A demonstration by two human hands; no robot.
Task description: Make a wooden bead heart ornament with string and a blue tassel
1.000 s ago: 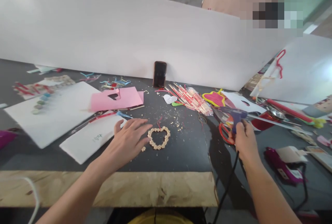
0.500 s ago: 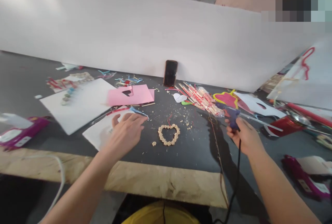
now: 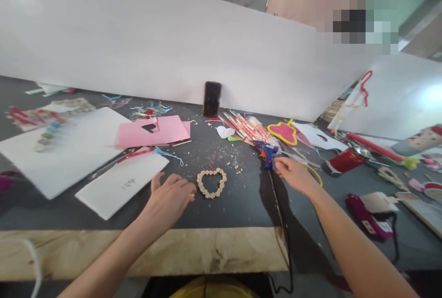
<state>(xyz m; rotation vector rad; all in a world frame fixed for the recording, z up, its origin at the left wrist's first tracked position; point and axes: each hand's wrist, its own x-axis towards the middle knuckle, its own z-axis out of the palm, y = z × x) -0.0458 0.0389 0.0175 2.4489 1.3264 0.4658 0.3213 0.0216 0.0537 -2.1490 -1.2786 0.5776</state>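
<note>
My left hand [image 3: 174, 195] is low over the dark table, its fingertips pinched around what looks like a small pale bead cluster [image 3: 191, 194], mostly hidden by the fingers. Just right of those fingertips lies a heart-shaped ring of cream beads [image 3: 212, 184] with a red thread at its top notch. The blue hot glue gun [image 3: 270, 154] with an orange trigger rests against the packed sticks, its black cord running toward the table's front. Close to its handle is my right hand [image 3: 293, 174], fingers loosely bent and not around the gun.
A phone [image 3: 212, 99] leans on the white partition [image 3: 165, 49]. Wrapped red-and-white sticks [image 3: 247, 127] lie behind the gun. Pink card [image 3: 152, 132] and a white box [image 3: 122, 183] are at left. A red can [image 3: 347, 159] and a purple power strip [image 3: 369, 217] stand right.
My right hand has set the glue gun down and let go of it. My left hand has come down beside the bead heart, where the loose bead cluster lay. The view has shifted right.
</note>
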